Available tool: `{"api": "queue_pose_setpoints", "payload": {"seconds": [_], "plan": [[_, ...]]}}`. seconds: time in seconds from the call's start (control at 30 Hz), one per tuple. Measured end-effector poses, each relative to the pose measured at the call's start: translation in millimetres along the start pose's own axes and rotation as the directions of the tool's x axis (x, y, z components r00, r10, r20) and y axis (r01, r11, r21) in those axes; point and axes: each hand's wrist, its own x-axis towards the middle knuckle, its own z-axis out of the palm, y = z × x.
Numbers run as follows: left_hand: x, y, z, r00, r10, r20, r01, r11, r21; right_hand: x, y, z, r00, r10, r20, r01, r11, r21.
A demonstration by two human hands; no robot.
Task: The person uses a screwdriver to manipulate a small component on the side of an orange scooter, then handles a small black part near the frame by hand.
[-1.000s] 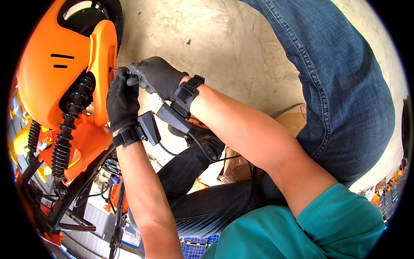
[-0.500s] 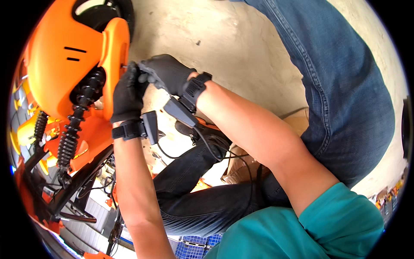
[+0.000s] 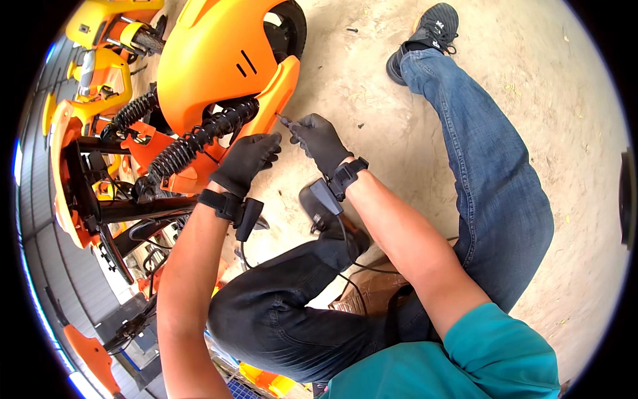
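My gloved right hand (image 3: 320,143) is closed in a pinch on a small dark screw-like piece (image 3: 285,122). The piece's thin end points at the edge of the orange plastic panel (image 3: 278,86); whether it touches is too small to tell. Just left of it, my gloved left hand (image 3: 246,163) has its fingers curled together, and anything in them is hidden. It is close to a black coil-spring shock absorber (image 3: 199,141). Above that spring bulges the orange front fender (image 3: 212,63), partly covering a black wheel (image 3: 292,30).
Small dark fasteners, a screw (image 3: 352,30) among them, lie on the concrete floor (image 3: 372,86). A second coil spring (image 3: 136,110) and black frame tubes (image 3: 143,207) are at the left. A brown cardboard box (image 3: 369,292) sits beside my legs. Other yellow vehicles (image 3: 100,26) stand behind.
My hands, together at the panel's edge before, are now apart, with the small piece showing in the right fingertips. The view has shifted, bringing in more floor and my shoe.
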Motion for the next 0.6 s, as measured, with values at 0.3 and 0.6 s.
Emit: {"api": "queue_pose_setpoints", "payload": {"seconds": [0.3, 0.6], "plan": [[62.1, -33.1, 32.3, 0.978, 0.126, -0.165, -0.18, 0.911, -0.37, -6.2, 5.3, 4.0, 0.852, -0.516, 0.084, 0.435, 0.609, -0.663], [81.3, -76.5, 23.6, 0.655, 0.754, 0.05, -0.577, 0.457, 0.677, -4.0, 18.5, -5.0, 0.889, -0.452, -0.067, 0.351, 0.769, -0.535]]}}
